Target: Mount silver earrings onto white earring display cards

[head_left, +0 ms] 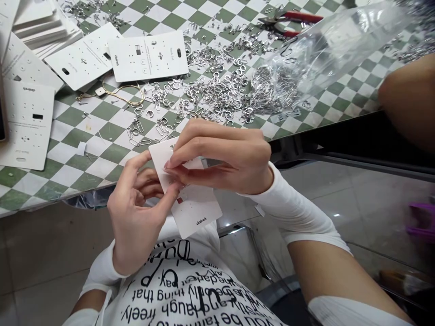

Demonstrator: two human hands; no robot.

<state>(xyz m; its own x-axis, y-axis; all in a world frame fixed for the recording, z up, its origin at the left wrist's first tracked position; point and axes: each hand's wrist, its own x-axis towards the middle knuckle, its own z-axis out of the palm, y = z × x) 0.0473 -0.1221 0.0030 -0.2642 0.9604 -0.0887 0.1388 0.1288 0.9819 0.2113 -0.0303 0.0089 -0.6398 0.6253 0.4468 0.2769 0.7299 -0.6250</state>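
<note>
A white earring card point(197, 210) with small holes and dark lettering is tilted above my lap, just off the table's front edge. My left hand point(139, 199) grips it along its left side, thumb on the face and fingers behind. Over the upper part of the card, my right hand point(220, 156) has thumb and index finger pinched together against the surface. Whatever lies between those fingertips is hidden or too small to name. Just beyond my hands, small silver earrings and rings point(217, 90) lie in a loose heap.
More earring cards point(149, 56) lie at the left, near a stack of cards point(44, 27). Red-handled pliers point(290, 22) and a clear plastic bag point(326, 50) with silver pieces are at the back right. A gold-coloured cord point(125, 93) lies on the checkered tablecloth point(74, 170). Another person's arm point(408, 99) shows at right.
</note>
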